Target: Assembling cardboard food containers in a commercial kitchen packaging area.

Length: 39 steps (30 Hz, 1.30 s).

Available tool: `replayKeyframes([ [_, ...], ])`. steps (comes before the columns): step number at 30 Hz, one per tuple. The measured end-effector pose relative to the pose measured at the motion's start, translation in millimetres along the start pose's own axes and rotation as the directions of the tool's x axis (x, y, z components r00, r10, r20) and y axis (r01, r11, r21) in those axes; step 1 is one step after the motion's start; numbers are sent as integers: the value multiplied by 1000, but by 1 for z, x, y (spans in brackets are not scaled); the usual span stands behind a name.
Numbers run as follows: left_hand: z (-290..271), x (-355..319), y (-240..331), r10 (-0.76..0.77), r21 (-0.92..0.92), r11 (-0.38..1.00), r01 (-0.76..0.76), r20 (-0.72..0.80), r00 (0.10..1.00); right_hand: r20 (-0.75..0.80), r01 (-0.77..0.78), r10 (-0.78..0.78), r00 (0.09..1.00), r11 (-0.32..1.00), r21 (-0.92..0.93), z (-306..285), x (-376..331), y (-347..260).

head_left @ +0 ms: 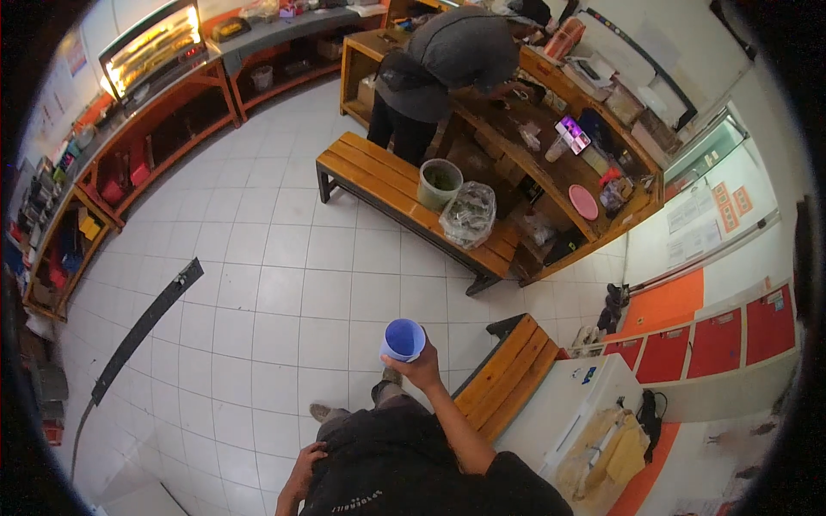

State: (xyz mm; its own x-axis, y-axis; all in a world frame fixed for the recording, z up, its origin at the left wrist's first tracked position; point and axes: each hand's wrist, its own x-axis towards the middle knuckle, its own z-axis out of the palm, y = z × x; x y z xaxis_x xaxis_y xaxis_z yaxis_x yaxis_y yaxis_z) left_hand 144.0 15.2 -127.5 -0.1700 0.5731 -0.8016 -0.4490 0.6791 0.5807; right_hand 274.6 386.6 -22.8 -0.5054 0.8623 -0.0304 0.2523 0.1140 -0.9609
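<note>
My right hand (420,368) is wrapped round a blue cup (404,340), held upright in front of me; I look down into its open mouth. Its inside looks blue, and any contents are too unclear to tell. Against the dark clothing at my left side rests my left hand (305,469), its fingers lying on the fabric with nothing seen in them. My shoes show on the tiles just beyond, below the cup.
A wooden bench (370,176) ahead bears a bucket (440,183) with green contents and a clear plastic bag (470,214). Behind it a person (456,64) bends over a wooden counter (551,185). Another bench (506,374) and a white chest (572,413) stand at my right.
</note>
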Motion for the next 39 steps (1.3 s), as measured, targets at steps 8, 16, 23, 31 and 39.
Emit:
replayKeyframes([
  [8, 78, 16, 50, -57, -108, 993, 47, -90, 994, 3, 61, -61, 998, 998, -24, -70, 44, 32],
  [16, 96, 17, 53, -81, -82, 994, 69, -162, 983, 30, 53, -52, 998, 998, -22, -93, 64, 40],
  [23, 86, 41, 33, 40, -4, 999, -42, -241, 970, -2, 20, -20, 1000, 1000, -8, -87, 64, 35],
  [31, 69, 57, 18, -26, -138, 990, 8, -130, 991, 14, 29, -29, 999, 1000, -2, -85, 66, 32],
  [39, 76, 45, 43, -54, -95, 995, 37, -182, 982, -26, 82, -83, 996, 995, -48, -83, 68, 34],
])
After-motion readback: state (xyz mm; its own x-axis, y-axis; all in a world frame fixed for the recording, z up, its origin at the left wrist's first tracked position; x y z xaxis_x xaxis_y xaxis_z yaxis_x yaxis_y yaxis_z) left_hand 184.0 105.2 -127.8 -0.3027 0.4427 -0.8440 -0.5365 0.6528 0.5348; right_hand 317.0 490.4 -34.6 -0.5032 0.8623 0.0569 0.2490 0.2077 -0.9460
